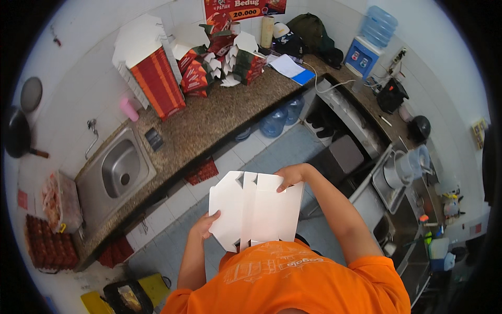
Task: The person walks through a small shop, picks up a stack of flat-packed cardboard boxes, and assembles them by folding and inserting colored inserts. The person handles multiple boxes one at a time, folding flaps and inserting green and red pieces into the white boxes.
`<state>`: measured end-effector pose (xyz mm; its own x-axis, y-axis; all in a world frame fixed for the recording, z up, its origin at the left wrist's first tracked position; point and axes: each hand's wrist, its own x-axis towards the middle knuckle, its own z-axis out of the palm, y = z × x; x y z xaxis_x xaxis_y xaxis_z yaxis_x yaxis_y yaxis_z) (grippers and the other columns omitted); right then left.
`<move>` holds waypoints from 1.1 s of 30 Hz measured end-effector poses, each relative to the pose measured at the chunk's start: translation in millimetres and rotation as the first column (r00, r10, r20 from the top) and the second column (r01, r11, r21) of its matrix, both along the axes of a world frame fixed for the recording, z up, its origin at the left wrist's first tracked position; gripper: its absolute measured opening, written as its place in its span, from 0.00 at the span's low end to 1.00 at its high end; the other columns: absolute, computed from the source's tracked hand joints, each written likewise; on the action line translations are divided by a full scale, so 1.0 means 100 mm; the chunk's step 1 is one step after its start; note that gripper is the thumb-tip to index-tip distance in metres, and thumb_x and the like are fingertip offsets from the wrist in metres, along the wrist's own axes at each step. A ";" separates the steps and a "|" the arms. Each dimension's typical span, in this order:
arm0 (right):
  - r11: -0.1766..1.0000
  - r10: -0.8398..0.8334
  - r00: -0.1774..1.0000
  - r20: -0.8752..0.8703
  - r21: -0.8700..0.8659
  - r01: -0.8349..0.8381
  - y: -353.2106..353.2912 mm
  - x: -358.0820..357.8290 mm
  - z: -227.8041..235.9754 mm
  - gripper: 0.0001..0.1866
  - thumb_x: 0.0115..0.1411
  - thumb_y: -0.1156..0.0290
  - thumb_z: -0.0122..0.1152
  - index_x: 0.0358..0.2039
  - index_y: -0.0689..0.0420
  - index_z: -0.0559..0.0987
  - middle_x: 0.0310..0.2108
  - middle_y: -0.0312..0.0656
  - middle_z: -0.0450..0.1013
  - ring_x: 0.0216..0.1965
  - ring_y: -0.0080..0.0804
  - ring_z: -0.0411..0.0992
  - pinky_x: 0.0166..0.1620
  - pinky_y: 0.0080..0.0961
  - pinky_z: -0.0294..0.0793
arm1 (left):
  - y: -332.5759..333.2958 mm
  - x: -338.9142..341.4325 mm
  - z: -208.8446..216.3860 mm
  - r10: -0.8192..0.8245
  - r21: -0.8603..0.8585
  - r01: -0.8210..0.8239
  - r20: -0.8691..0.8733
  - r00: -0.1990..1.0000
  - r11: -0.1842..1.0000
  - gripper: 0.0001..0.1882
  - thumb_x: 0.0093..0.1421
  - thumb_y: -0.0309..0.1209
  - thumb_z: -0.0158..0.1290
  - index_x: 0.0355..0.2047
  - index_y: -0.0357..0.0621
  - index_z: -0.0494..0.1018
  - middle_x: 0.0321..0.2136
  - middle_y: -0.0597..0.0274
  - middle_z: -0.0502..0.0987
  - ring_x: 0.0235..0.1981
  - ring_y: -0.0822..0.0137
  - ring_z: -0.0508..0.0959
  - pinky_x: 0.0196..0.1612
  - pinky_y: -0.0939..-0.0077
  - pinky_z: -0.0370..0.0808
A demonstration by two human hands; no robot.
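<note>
Carton blank (256, 212), white, creased, one: held before an orange shirt (293, 277); left hand (203, 226) grasping its left edge, right hand (293, 175) its upper right corner (fingers probably beneath, hidden from view). Beyond: speckled counter (201, 128) bearing red cartons (196, 78).

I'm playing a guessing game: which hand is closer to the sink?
Left. The left hand, on the white cardboard, is right of the sink; the right hand is farther right.
</note>
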<state>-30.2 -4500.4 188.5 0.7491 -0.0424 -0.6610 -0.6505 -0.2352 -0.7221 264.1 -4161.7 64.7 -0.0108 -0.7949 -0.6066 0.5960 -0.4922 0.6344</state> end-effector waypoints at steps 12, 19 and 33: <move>0.819 0.570 0.792 0.217 -0.222 -0.529 -3.47 2.80 0.10 0.34 0.57 0.64 0.75 0.63 0.59 0.75 0.54 0.49 0.79 0.54 0.43 0.78 0.57 0.38 0.76 | -4.28 1.32 2.41 0.093 0.007 0.426 0.972 -0.214 0.905 0.57 0.36 0.39 0.79 0.67 0.40 0.66 0.65 0.45 0.72 0.67 0.45 0.69 0.69 0.54 0.66; 0.555 0.830 0.528 0.181 -0.358 -0.751 -4.81 4.06 -0.58 0.38 0.53 0.61 0.78 0.63 0.57 0.75 0.50 0.47 0.81 0.46 0.39 0.79 0.49 0.38 0.78 | -6.22 2.49 0.84 -0.901 0.495 0.755 0.289 0.322 0.429 0.36 0.49 0.39 0.75 0.56 0.35 0.78 0.45 0.53 0.85 0.43 0.57 0.84 0.50 0.58 0.80; 0.506 0.813 0.571 0.115 -0.625 -0.595 -4.72 4.39 -0.93 0.20 0.55 0.69 0.72 0.49 0.54 0.84 0.42 0.51 0.82 0.51 0.53 0.80 0.54 0.51 0.79 | -6.08 2.58 0.49 -0.729 0.654 0.510 0.680 -0.074 0.558 0.23 0.57 0.31 0.61 0.54 0.42 0.79 0.46 0.37 0.83 0.49 0.41 0.83 0.52 0.51 0.79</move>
<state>408.6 -4972.3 95.3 0.8269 0.3970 -0.3982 0.1773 -0.8562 -0.4852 521.9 -4769.5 113.6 0.1147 -0.6757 -0.7282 -0.8387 -0.4587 0.2935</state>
